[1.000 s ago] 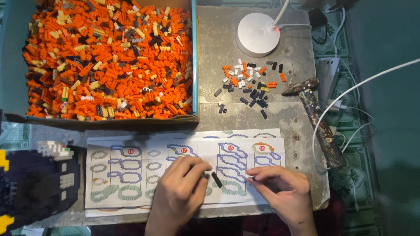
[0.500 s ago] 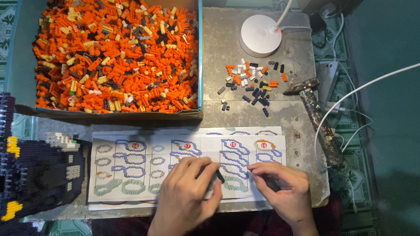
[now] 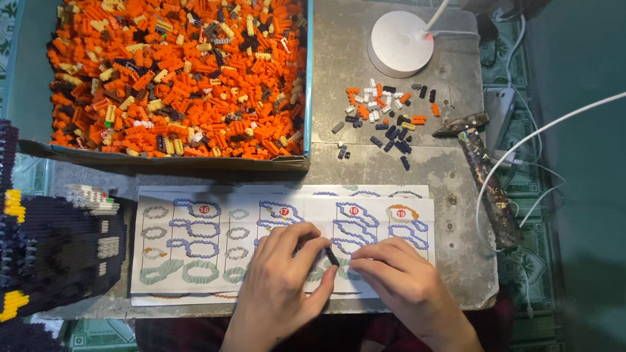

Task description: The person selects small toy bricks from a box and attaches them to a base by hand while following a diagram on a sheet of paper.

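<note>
Both hands rest on a printed instruction sheet near the table's front edge. My left hand and my right hand meet at a small black brick piece. Fingertips of both hands pinch it just above the paper. A loose pile of small orange, white and black bricks lies farther back on the grey table, well away from both hands.
A large open box full of mostly orange bricks fills the back left. A black-and-yellow brick model stands at the left edge. A white round lamp base sits at the back, a hammer at the right, white cables beyond.
The view has shifted slightly, so the box and model appear farther right and lower. Both hands stay together on the sheet, still holding the small black piece.
</note>
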